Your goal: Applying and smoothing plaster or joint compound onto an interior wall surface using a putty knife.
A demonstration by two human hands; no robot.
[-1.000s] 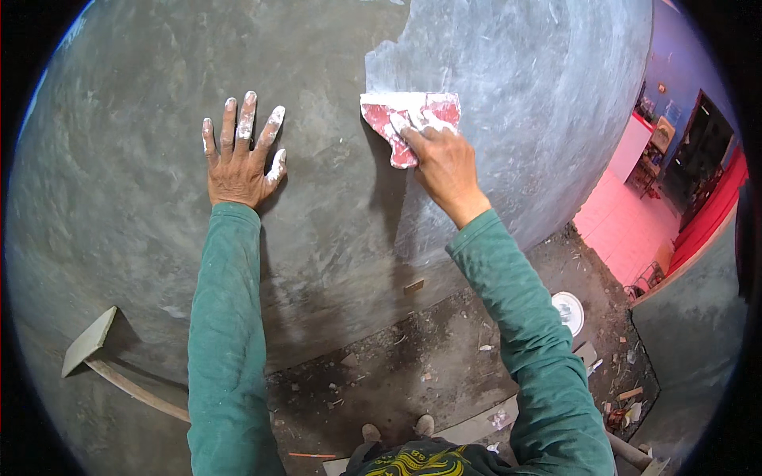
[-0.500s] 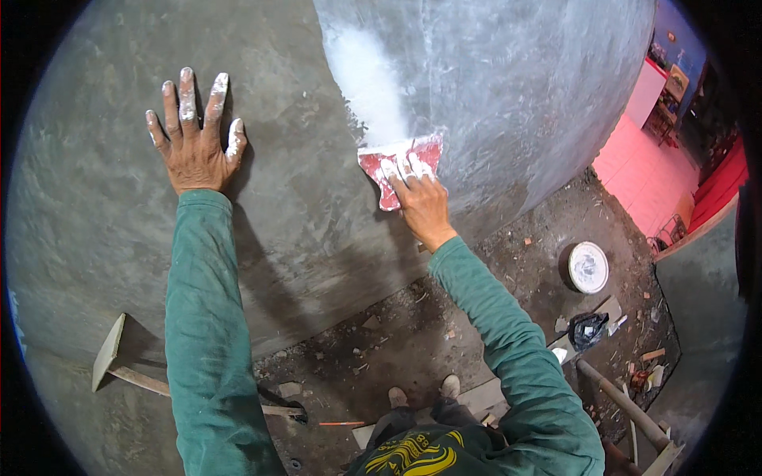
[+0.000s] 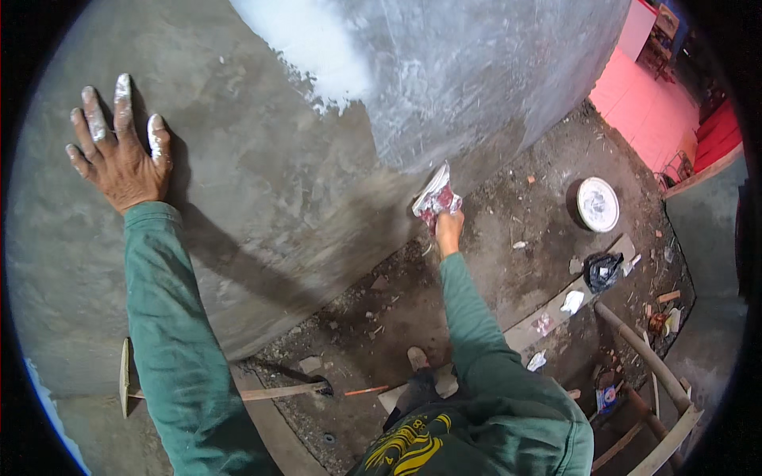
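My left hand (image 3: 127,163) lies flat against the grey wall (image 3: 254,182), fingers spread and dusted white. Gripped in my right hand (image 3: 449,231) is a red putty knife (image 3: 436,200), its broad blade carrying white putty. The blade is angled, low by the bottom of the wall; whether it touches the wall I cannot tell. Bright white putty (image 3: 317,47) covers a patch at the upper middle of the wall, beside a smoother bluish-grey coated area (image 3: 476,79). The fingers of my right hand are partly hidden behind the handle.
On the dirt floor to the right stands a white bucket (image 3: 598,205) of putty. Near it are a black plastic bag (image 3: 602,271) and scraps. Wooden poles (image 3: 647,353) stand at the lower right. A wooden-handled float-like tool (image 3: 125,378) leans by my left forearm.
My right hand has brought the putty knife down and away from the white patch, turning its blade. My left hand stays flat on the wall, and the view has shifted rightward.
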